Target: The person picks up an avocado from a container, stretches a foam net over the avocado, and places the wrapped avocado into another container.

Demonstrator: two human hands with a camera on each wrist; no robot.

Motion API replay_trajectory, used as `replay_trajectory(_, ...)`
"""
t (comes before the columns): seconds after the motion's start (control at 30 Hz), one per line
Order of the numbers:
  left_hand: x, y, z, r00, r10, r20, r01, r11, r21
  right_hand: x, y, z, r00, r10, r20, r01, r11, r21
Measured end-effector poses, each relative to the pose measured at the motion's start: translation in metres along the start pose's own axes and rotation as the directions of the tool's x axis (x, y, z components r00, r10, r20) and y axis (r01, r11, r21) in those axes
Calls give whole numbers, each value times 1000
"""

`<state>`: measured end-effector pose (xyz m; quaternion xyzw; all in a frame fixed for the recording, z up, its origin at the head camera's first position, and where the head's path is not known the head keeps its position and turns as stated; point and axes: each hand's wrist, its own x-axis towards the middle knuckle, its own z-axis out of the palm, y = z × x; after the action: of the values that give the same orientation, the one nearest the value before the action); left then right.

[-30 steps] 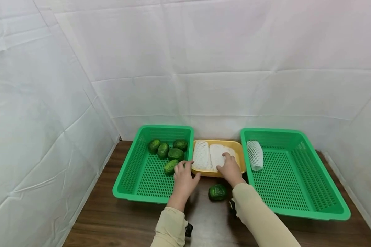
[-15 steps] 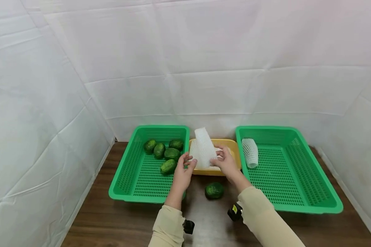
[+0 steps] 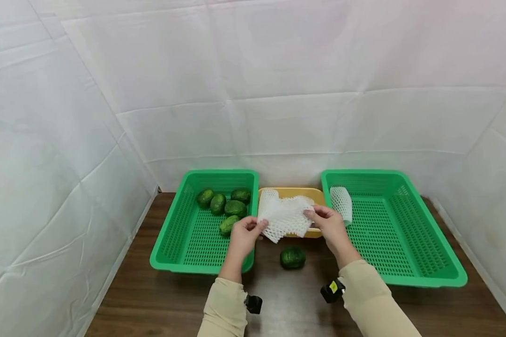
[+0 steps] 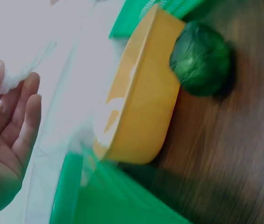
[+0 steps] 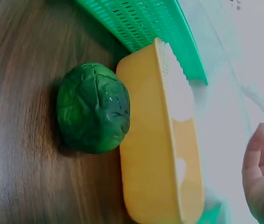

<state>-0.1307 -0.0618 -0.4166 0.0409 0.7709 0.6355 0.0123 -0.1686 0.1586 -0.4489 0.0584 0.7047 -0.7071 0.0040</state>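
Observation:
A white foam net sleeve [image 3: 288, 217] is stretched sideways between my hands, above the yellow tray [image 3: 316, 192]. My left hand [image 3: 242, 236] pinches its left end between thumb and fingers. At the other end, my right hand [image 3: 333, 229] pinches the right edge. In the left wrist view, thumb and fingertips of the left hand [image 4: 10, 130] meet on a bit of white foam. Just in front of the tray, a dark green, wrinkled fruit [image 3: 293, 257] lies on the table. More white netting [image 3: 269, 194] shows in the tray, partly hidden by the held sleeve.
To the left, a green basket [image 3: 164, 248] contains several green fruits [image 3: 235, 208]. A second green basket [image 3: 442, 276] on the right has a white foam net sleeve [image 3: 341, 206] at its left side. White cloth [image 3: 278, 126] hangs behind the brown wooden table [image 3: 126, 299].
My right hand has lifted the sleeve out of the tray and moved right. My left hand, earlier off the sleeve, now pinches its other end. The sleeve has turned from upright to sideways.

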Motion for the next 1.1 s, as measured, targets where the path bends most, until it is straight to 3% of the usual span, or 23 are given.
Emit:
replay_trajectory(0.07,5,-11,-1,1000,9,-6,-9,1000,11,-3,-1,-1,998,-7,55,8,1000,-21)
replay_trajectory(0.1,8,-16,1,1000,0,19,0,1000,7,-5,-2,0,996,-15,92,18,999,-30)
replay_trajectory(0.2,14,-27,8,989,-26,144,26,1000,-2,-10,-5,9,972,-44,231,61,996,-64)
replay_trajectory(0.3,15,-29,17,965,-13,260,22,999,-31,-12,-5,14,938,-80,337,119,988,-97)
replay_trajectory(0.37,15,-31,20,965,11,261,-11,1000,-2,-11,-4,15,923,-103,372,159,979,-124)
replay_trajectory(0.47,14,-32,20,980,35,196,-44,998,40,-11,0,12,915,-112,387,199,961,-192)
replay_trajectory(0.53,14,-33,18,987,47,157,-56,997,48,-11,4,9,912,-98,398,227,929,-292)
replay_trajectory(0.63,15,-36,17,986,73,147,-79,996,33,-12,11,8,900,-31,434,250,852,-459)
replay_trajectory(0.7,15,-39,17,984,80,158,-88,995,41,-13,16,9,875,6,485,307,768,-563)
replay_trajectory(0.8,15,-44,18,984,70,165,-83,994,77,-16,25,14,853,75,517,354,645,-677)
replay_trajectory(0.97,15,-48,19,985,47,165,-61,995,78,-21,40,24,859,127,495,404,426,-810)
replay_trajectory(1.1,14,-47,19,986,22,165,-41,993,112,-25,51,31,852,111,511,461,302,-834)
